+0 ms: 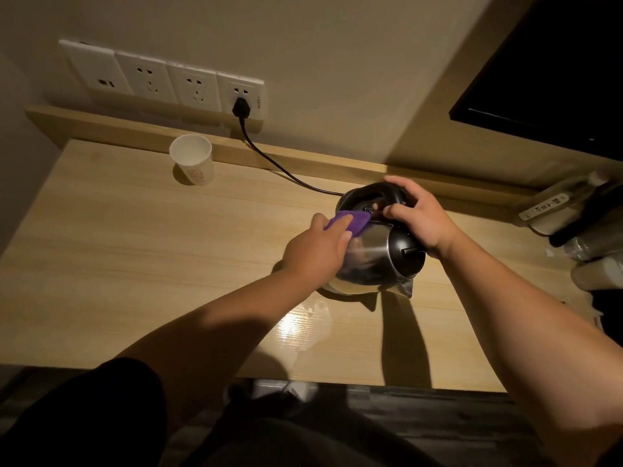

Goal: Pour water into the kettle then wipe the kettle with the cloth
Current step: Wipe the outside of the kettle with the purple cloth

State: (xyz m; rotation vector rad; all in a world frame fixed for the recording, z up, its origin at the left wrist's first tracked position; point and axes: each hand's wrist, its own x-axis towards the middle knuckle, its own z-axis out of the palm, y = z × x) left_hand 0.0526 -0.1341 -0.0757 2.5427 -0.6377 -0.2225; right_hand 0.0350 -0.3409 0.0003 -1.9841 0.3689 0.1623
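Observation:
A steel kettle [369, 254] with a black lid and black handle is tilted toward me on the wooden desk [141, 251], its spout pointing at the desk's front edge. My right hand [419, 215] grips the black handle at the far side. My left hand [315, 254] presses a purple cloth [451, 221] against the kettle's upper left side, near the handle base. A white paper cup [193, 160] stands upright at the back left of the desk; what it holds cannot be seen.
A black power cord [269, 160] runs from a wall socket strip [161, 79] down behind the kettle. Bottles and a white remote [546, 205] crowd the right edge. A shiny wet-looking patch [300, 326] lies in front of the kettle.

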